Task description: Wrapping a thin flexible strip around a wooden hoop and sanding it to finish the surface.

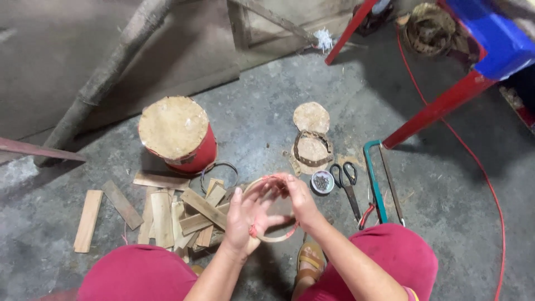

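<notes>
Both my hands hold a thin round hoop of bent cane (277,238) bound with red string, just above the concrete floor between my knees. My left hand (246,218) grips the hoop's near left side where a red knot sits. Along the hoop's far right rim my right hand (298,199) pinches it, fingers curled over. The hoop's middle is see-through, with the floor showing inside it.
A red drum with a tan lid (177,134) stands to the left, several flat wood strips (167,212) before it. Round discs (311,134), a small tin of nails (322,181), scissors (346,184) and a teal hacksaw (379,181) lie ahead and right. Red table legs (440,106) stand far right.
</notes>
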